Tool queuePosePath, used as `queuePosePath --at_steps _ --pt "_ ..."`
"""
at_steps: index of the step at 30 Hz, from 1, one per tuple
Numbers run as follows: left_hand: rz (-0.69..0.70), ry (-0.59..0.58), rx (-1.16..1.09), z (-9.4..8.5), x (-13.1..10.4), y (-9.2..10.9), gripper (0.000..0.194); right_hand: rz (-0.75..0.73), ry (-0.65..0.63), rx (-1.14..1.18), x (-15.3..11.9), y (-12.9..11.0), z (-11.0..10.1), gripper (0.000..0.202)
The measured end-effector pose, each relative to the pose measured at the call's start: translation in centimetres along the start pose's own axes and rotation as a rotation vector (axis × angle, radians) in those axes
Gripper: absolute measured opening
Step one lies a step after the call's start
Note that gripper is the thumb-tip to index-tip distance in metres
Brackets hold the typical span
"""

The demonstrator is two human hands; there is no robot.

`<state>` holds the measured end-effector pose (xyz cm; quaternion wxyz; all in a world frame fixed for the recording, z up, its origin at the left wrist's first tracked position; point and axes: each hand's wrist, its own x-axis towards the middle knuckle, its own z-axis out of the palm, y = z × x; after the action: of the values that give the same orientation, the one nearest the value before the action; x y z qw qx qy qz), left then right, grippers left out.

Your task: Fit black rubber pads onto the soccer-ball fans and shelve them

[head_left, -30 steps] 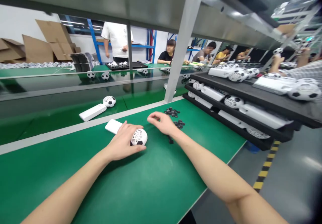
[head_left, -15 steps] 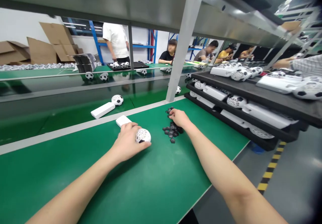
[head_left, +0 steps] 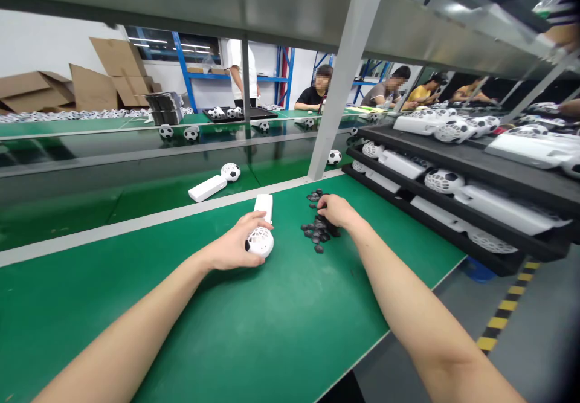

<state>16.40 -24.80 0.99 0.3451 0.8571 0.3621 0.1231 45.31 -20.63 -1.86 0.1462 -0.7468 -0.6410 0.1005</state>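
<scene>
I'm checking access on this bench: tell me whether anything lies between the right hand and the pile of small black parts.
Nothing visible does. The right hand already rests on the pile of small black parts on the green bench. The left hand grips the white fan, which lies beside the pile, not across it.

Fan (head_left: 261, 234) on table (head_left: 272, 330), left of small parts (head_left: 317, 234).
</scene>
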Motion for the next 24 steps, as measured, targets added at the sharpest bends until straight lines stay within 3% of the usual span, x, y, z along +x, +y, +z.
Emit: queuePosePath --at_steps 4,11,17,19,24 --pt "-0.086 0.05 0.004 0.1 0.1 -0.2 0.065 -0.003 -0.011 0.067 0.2 0.3 0.1 0.017" --pt "-0.085 0.081 -0.022 0.7 0.2 0.1 0.059 0.003 0.007 0.148 0.0 0.2 -0.3 0.002" --pt "-0.197 0.205 0.002 1.3 0.6 0.8 0.061 -0.167 0.077 0.279 -1.9 -2.6 -0.7 0.005" --pt "-0.187 0.203 -0.015 1.3 0.6 0.7 0.062 -0.235 0.019 0.358 -3.0 -4.1 -0.7 0.012" --pt "-0.169 0.206 -0.032 1.0 0.7 0.3 0.063 -0.406 -0.29 0.761 -5.5 -7.1 -0.1 0.014"
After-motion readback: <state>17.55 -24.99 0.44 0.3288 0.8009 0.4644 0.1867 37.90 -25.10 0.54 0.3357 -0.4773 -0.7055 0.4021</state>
